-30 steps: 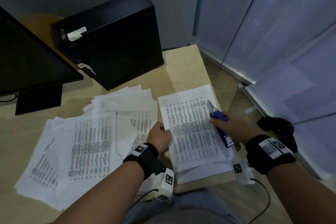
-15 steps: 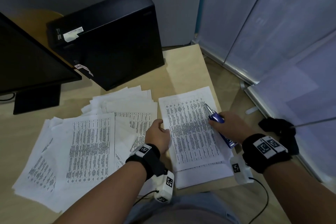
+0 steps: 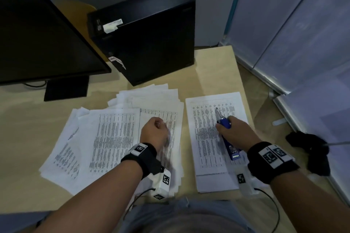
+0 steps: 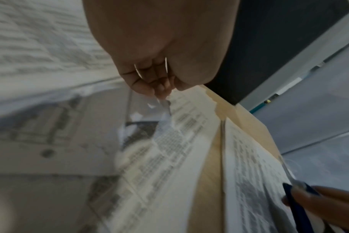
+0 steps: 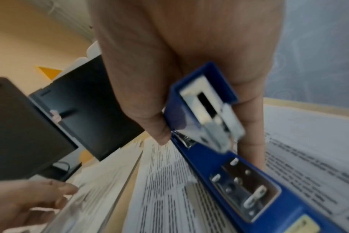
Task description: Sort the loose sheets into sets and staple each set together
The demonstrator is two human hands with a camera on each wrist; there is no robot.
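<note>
- Since half a second ago, left hand (image 3: pixel 154 132) has left the edge of the right-hand set (image 3: pixel 206 138) and now sits over the loose sheets (image 3: pixel 113 134) to its left; fingers curled, seemingly pinching a sheet edge, though blur leaves that uncertain.
- Right hand (image 3: pixel 235 134) stays over the set, grip closed round the blue stapler (image 3: pixel 225 132), nose pointing away from the person.
- Set lies squared at the counter (image 3: pixel 214 66) right edge, apart from the fanned sheets; computer tower (image 3: pixel 147 34) and monitor (image 3: pixel 41 39) behind.
- Judgement: gathering the next set. Lift one sheet only, check its print matches, square the edges before stapling a corner.
- Risk: dragging neighbouring sheets along.
</note>
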